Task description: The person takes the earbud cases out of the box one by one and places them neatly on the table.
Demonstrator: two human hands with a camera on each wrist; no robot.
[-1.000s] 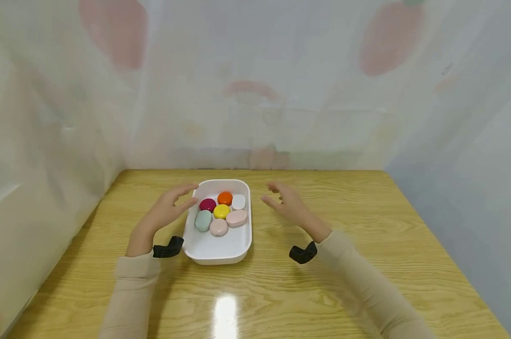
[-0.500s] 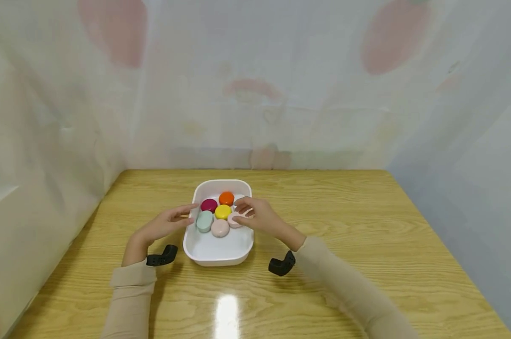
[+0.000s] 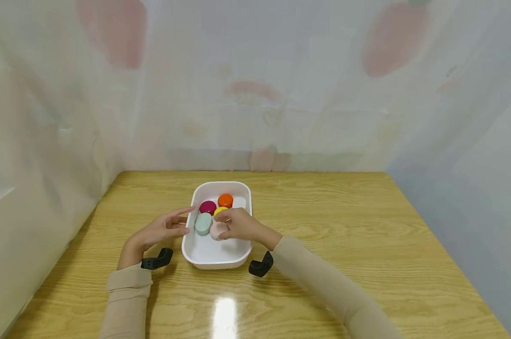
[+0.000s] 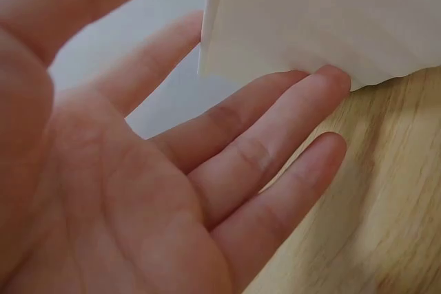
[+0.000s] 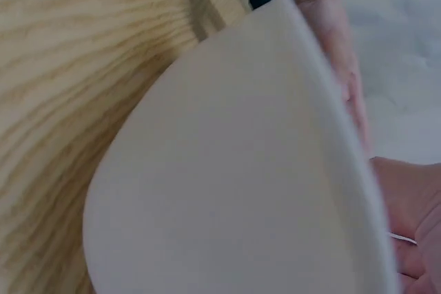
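A white tray (image 3: 216, 263) with rounded corners holds several smooth rounded pieces. My right hand (image 3: 241, 224) reaches over its right wall, fingers and thumb bent on either side of a pale pink round piece (image 3: 217, 230); I cannot tell whether they grip it. Partly covered by that hand is a yellow piece (image 3: 219, 211). A mint oval piece (image 3: 203, 223) lies to the left, below a dark red one (image 3: 207, 207). My left hand (image 3: 159, 230) is at the tray's left wall; in the left wrist view its extended fingertips (image 4: 331, 77) meet the white side.
An orange piece (image 3: 225, 200) and a white piece (image 3: 239, 202) lie toward the tray's far end. The wooden table (image 3: 344, 226) extends around the tray, bordered by a pale hanging sheet (image 3: 255, 117). Each wrist carries a black mount (image 3: 261, 265).
My right hand has come in from the right, passed over the pink oval piece, now hidden, and reached the pale pink round one. My left hand has drawn slightly back and lower along the tray's side.
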